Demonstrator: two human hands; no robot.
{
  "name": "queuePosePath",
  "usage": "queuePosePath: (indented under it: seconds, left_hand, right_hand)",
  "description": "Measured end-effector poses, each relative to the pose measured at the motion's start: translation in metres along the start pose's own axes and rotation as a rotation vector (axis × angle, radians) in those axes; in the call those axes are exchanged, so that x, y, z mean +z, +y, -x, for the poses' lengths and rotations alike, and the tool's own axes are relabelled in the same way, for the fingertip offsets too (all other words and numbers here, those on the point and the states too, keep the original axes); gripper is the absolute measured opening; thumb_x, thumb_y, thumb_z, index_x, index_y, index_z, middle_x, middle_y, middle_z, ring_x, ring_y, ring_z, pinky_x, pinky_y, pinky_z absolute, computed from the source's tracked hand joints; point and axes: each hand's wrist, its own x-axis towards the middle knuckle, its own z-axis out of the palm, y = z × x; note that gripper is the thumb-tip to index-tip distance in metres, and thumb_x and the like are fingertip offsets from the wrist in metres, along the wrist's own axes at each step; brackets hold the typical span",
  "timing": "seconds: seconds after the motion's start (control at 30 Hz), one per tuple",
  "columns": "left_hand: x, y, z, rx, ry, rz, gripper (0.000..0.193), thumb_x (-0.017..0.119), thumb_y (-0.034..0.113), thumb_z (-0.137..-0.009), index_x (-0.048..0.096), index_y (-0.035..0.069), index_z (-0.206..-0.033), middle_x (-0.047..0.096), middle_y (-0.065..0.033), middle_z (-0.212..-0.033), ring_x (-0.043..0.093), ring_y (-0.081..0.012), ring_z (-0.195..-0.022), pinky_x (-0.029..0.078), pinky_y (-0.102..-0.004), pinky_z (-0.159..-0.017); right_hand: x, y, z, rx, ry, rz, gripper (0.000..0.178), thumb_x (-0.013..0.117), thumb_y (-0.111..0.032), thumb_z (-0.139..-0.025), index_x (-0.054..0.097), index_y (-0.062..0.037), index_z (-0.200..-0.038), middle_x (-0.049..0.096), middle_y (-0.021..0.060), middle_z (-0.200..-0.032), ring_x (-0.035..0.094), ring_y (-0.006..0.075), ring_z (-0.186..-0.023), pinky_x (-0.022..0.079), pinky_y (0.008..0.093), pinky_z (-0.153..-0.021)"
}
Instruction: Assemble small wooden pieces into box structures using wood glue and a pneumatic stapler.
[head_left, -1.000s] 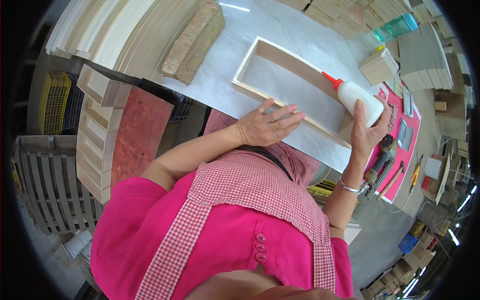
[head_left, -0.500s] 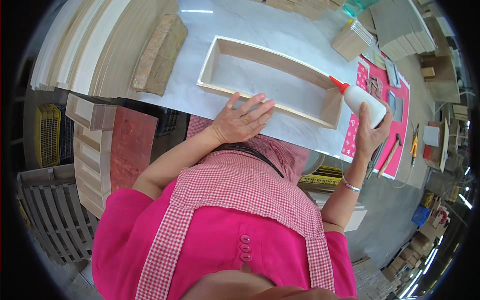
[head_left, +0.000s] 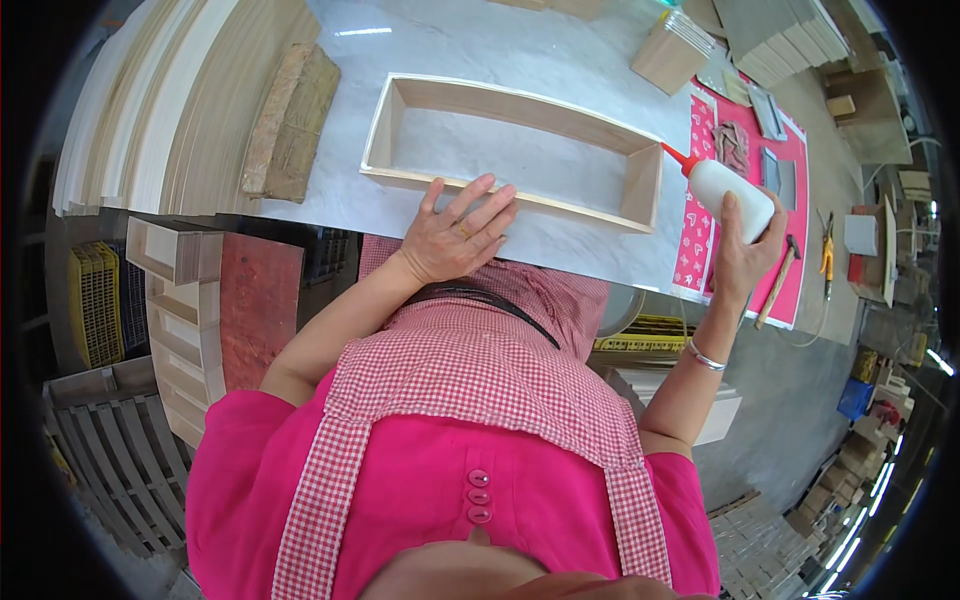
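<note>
Head view: my spread left hand (head_left: pixel 446 243) seemingly steadies the pale oblong wooden frame (head_left: pixel 515 110) from seven o'clock; my right hand (head_left: pixel 750 256) grips the white plastic bottle (head_left: pixel 728 192) at three, nozzle frameward.

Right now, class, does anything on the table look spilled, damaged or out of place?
No spill or breakage shows around the wooden frame. Only the brownish cloth, bunched on the pink sheet, looks mildly untidy.

You have shifted the white bottle (head_left: pixel 732 203) in your right hand (head_left: pixel 746 262) rightward, its red tip (head_left: pixel 684 160) now by the far right corner of the frame (head_left: pixel 520 113) instead of along its far side, and your view nearly crops the teal bottle (head_left: pixel 670 2).
</note>
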Motion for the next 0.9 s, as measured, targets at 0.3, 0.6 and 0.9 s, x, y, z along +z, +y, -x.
queuePosePath:
  seconds: [0.3,0.6,0.9]
  left_hand:
    - [0.003,0.000,0.001,-0.012,-0.005,0.011,0.047,0.066,0.037,-0.087,0.062,0.022,-0.131,0.047,0.0015,-0.150,0.037,-0.0227,-0.144,0.005,-0.0548,-0.121]
    - [0.003,0.002,-0.001,-0.032,0.003,0.025,0.041,0.066,0.036,-0.088,0.063,0.022,-0.127,0.046,0.0033,-0.151,0.035,-0.0199,-0.145,0.004,-0.0550,-0.122]
    - [-0.024,0.000,0.001,-0.097,0.135,0.297,0.019,0.073,0.020,-0.079,0.069,0.019,-0.098,0.058,-0.0060,-0.139,0.044,-0.0301,-0.136,0.023,-0.0516,-0.116]
  right_hand:
    - [-0.023,-0.008,0.015,-0.037,-0.020,0.088,0.043,0.081,-0.018,-0.084,0.058,-0.0008,-0.116,0.063,0.0099,-0.102,0.063,0.0175,-0.090,0.053,0.0307,-0.079]
    - [-0.055,-0.022,0.048,0.133,-0.078,-0.027,0.047,0.082,-0.020,-0.083,0.058,-0.0006,-0.118,0.062,0.0103,-0.105,0.062,0.0175,-0.092,0.053,0.0306,-0.080]
    - [-0.035,-0.050,0.057,0.251,-0.143,-0.188,0.048,0.080,-0.021,-0.084,0.056,-0.0007,-0.120,0.061,0.0092,-0.105,0.061,0.0170,-0.090,0.053,0.0301,-0.077]
